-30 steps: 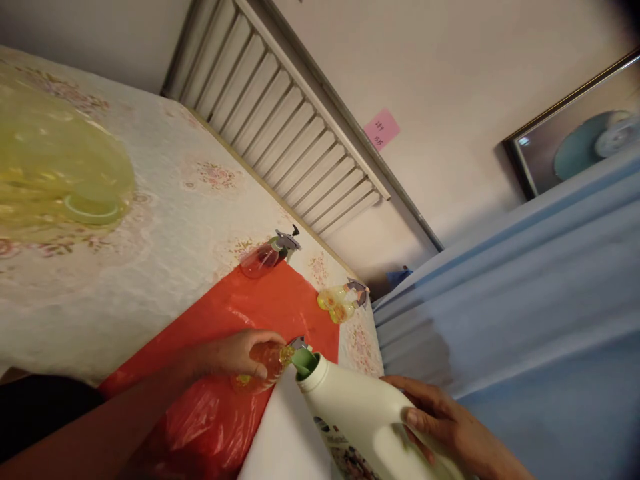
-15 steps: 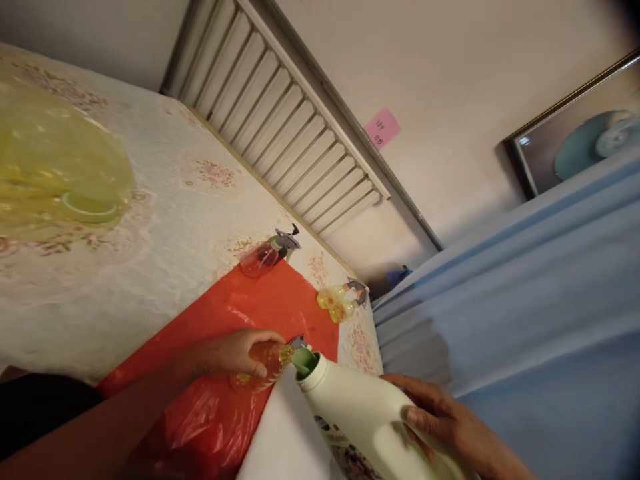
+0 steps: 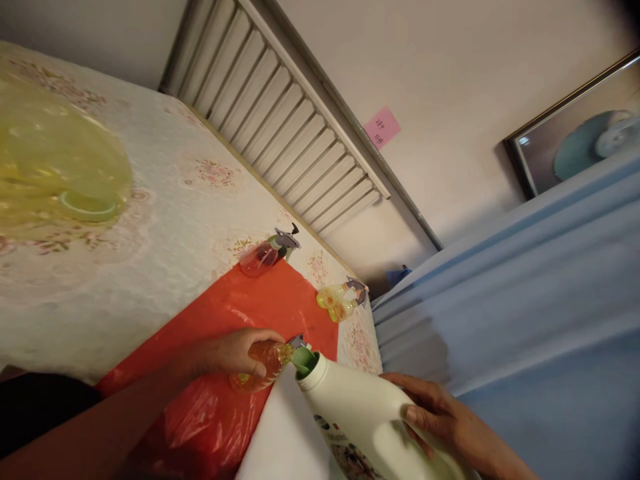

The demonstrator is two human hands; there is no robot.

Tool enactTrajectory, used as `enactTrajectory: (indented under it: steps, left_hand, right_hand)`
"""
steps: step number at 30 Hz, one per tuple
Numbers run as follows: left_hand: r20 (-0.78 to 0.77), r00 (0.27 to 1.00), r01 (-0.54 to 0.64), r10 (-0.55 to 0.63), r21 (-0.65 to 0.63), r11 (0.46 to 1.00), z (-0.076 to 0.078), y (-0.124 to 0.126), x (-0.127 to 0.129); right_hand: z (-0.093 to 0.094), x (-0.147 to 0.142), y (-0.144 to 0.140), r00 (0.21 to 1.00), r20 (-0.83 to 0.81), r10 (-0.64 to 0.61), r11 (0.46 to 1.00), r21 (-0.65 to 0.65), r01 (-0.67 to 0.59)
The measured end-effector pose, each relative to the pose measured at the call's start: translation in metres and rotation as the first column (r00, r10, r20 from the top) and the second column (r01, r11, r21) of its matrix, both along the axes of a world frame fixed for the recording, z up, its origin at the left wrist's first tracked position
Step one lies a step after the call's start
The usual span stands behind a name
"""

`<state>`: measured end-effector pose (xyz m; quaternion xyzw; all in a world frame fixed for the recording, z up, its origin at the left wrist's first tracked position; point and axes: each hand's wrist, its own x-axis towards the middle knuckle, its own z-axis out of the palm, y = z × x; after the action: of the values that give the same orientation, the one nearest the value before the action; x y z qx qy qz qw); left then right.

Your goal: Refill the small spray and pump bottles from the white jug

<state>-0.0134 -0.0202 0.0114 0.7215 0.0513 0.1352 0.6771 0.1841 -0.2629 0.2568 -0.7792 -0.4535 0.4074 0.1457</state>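
Fingers of my left hand (image 3: 245,353) wrap round a small clear bottle (image 3: 271,360) with an orange tint, low over a red plastic sheet (image 3: 295,293). My right hand (image 3: 440,417) grips the handle of a large cream jug (image 3: 360,407) that lies tilted toward the bottle. The jug's green spout (image 3: 304,361) is at the mouth of the small bottle; whether they touch I cannot tell. Part of a dark cap or pump piece (image 3: 297,341) shows just behind the bottle's neck. The jug's printed label is partly cut off by the lower edge.
A pinkish pump bottle (image 3: 263,257) and a yellow bottle (image 3: 337,301) stand near the sheet's far edge. A large yellow translucent container (image 3: 65,160) is at the left on the flowered tablecloth (image 3: 170,220). A radiator (image 3: 280,113) and a blue curtain (image 3: 500,287) border the table.
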Motion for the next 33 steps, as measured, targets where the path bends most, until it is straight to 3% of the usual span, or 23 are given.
enactTrajectory:
  steps: [33]
  left_hand:
    - [0.017,0.999,0.028,-0.027,-0.065,0.998,-0.012,0.001,0.004]
  right_hand:
    - [0.001,0.003,0.0,1.0,0.002,-0.014,1.0,-0.021,0.014]
